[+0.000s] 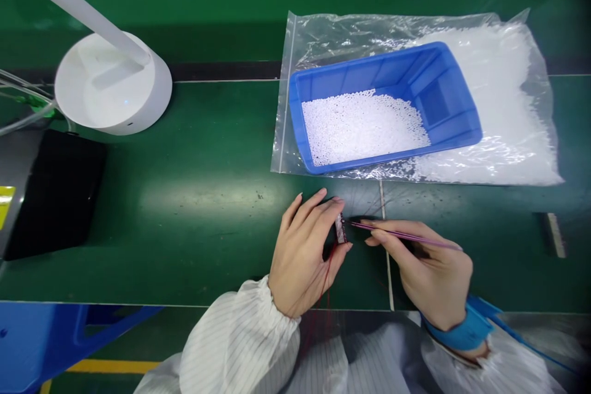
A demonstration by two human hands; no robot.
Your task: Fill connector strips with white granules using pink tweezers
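Observation:
A small dark-edged part with a whitish face (pixel 340 228) stands on the green table, held by its ends between the thumb and a finger of my left hand (pixel 305 246). Thin red wires (pixel 329 271) run from it down past my left palm toward my lap. My right hand (pixel 427 265) grips pink tweezers (pixel 410 236) like a pen, their dark tips at the right edge of the small part. Whether the tips touch it or hold anything is too small to tell. A blue band (pixel 462 327) with a cord circles my right wrist.
Ahead, a blue bin (pixel 436 101) of white pellets (pixel 362 126) rests on a clear bag (pixel 503 104) of white material. A white round lamp base (pixel 115 86) and a black box (pixel 58 191) stand at the left. At the right lies a small grey bar (pixel 556 235).

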